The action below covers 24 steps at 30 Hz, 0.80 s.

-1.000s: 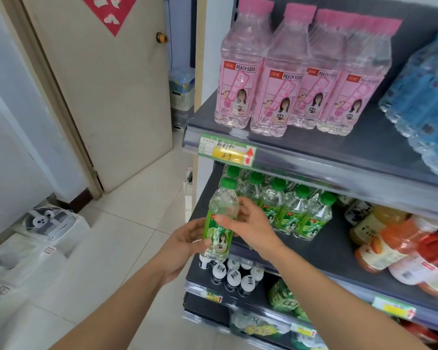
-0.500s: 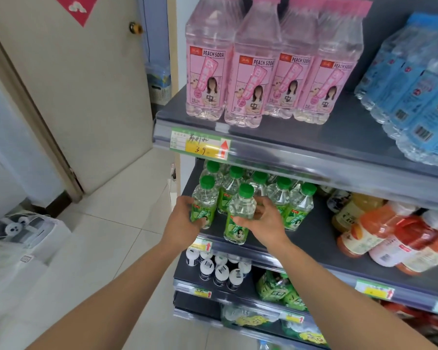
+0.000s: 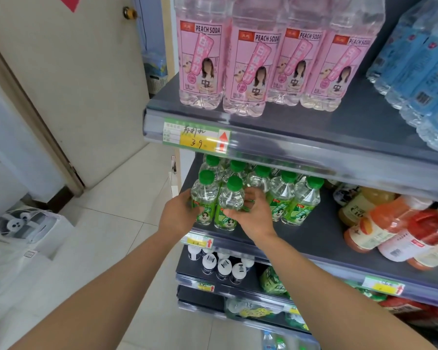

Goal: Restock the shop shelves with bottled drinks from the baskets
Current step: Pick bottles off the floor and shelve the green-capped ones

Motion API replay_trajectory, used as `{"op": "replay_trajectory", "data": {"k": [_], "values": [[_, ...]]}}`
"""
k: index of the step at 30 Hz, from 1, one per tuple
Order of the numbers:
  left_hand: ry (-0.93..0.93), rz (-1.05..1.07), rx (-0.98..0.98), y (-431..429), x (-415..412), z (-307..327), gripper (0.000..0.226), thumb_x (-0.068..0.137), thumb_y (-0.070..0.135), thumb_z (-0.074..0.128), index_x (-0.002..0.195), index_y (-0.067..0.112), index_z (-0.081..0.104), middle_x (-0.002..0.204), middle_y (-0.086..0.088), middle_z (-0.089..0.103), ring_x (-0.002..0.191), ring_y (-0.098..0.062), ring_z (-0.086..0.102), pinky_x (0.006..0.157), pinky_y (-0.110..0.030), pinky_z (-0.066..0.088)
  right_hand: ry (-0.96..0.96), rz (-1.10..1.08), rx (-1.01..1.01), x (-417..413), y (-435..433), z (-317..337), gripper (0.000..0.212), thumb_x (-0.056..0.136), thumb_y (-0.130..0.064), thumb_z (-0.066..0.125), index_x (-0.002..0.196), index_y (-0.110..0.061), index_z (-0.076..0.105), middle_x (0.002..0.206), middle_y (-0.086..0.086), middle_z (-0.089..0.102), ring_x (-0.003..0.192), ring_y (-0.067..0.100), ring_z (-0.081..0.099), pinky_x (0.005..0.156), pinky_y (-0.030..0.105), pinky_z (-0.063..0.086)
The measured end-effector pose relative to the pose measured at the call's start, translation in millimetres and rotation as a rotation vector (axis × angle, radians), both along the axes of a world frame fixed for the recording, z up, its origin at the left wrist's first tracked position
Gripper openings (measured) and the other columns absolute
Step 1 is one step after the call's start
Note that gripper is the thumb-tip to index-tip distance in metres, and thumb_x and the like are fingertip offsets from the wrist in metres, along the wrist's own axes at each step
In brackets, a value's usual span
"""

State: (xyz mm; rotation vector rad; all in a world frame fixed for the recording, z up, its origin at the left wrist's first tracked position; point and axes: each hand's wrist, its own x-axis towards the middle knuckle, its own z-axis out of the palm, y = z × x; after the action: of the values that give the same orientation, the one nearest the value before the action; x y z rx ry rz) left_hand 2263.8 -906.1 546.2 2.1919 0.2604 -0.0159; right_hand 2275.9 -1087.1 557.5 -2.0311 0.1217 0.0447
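Gripping one green-cap bottle [image 3: 204,204] with the left hand [image 3: 176,219], fingers curled round its left side, just below the yellow price tag [image 3: 196,140]. Gripping the second green-cap bottle [image 3: 230,207] right beside it with the right hand [image 3: 254,219], thumb across the label, fingers wrapped behind. Holding both upright and touching at the front of the dark shelf [image 3: 321,234] under that tag. Spotting more green caps [image 3: 302,205] lined up below-right of the tag, orange juice bottles [image 3: 379,228] lying further right.
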Motion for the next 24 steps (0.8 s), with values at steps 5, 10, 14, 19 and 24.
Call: {"op": "replay_trajectory", "data": {"k": [5, 10, 14, 19, 24], "values": [[-0.015, 0.024, -0.010, -0.4, 1.7, 1.1, 0.018, 0.083, 0.015, 0.070, 0.100, 0.009, 0.069, 0.096, -0.016, 0.072, 0.092, -0.032, 0.066, 0.083, -0.039, 0.053, 0.020, -0.013, -0.145, -1.7, 2.2, -5.2, 0.058, 0.067, -0.037, 0.085, 0.109, -0.014, 0.053, 0.100, -0.001, 0.064, 0.092, 0.018, 0.063, 0.083, 0.033, 0.054], [-0.038, 0.044, -0.033, -0.1, 4.2, 0.1, 0.013, 0.080, 0.015, 0.073, 0.092, 0.010, 0.072, 0.089, -0.014, 0.073, 0.086, -0.032, 0.067, 0.080, -0.043, 0.055, 0.035, -0.017, -0.153, -0.6, 3.5, -10.2, 0.056, 0.069, -0.035, 0.085, 0.111, -0.012, 0.057, 0.103, 0.001, 0.067, 0.093, 0.019, 0.066, 0.086, 0.036, 0.055], [-0.053, 0.040, -0.025, -0.5, 4.1, -1.7, 0.018, 0.081, 0.015, 0.073, 0.098, 0.012, 0.072, 0.091, -0.009, 0.074, 0.084, -0.027, 0.068, 0.079, -0.039, 0.055, 0.030, -0.023, -0.178, -2.0, 5.8, -11.4, 0.057, 0.072, -0.036, 0.082, 0.115, -0.012, 0.053, 0.103, 0.000, 0.066, 0.093, 0.019, 0.065, 0.086, 0.035, 0.054], [-0.033, 0.013, 0.005, -0.2, 1.9, -1.6, 0.021, 0.083, 0.018, 0.071, 0.101, 0.009, 0.069, 0.094, -0.009, 0.072, 0.086, -0.028, 0.067, 0.076, -0.034, 0.052, 0.048, 0.020, -0.191, -8.6, 2.3, -8.8, 0.059, 0.074, -0.035, 0.081, 0.120, -0.014, 0.050, 0.098, -0.006, 0.062, 0.094, 0.019, 0.064, 0.088, 0.037, 0.054], [-0.007, 0.024, 0.131, -3.0, -10.5, -10.9, 0.033, 0.083, 0.019, 0.071, 0.108, 0.001, 0.060, 0.103, -0.016, 0.065, 0.094, -0.034, 0.061, 0.073, -0.035, 0.045, -0.007, 0.024, -0.309, -38.9, -27.4, -9.6, 0.034, 0.084, -0.022, 0.072, 0.114, -0.011, 0.061, 0.095, -0.004, 0.059, 0.087, 0.013, 0.058, 0.089, 0.032, 0.051]]}}
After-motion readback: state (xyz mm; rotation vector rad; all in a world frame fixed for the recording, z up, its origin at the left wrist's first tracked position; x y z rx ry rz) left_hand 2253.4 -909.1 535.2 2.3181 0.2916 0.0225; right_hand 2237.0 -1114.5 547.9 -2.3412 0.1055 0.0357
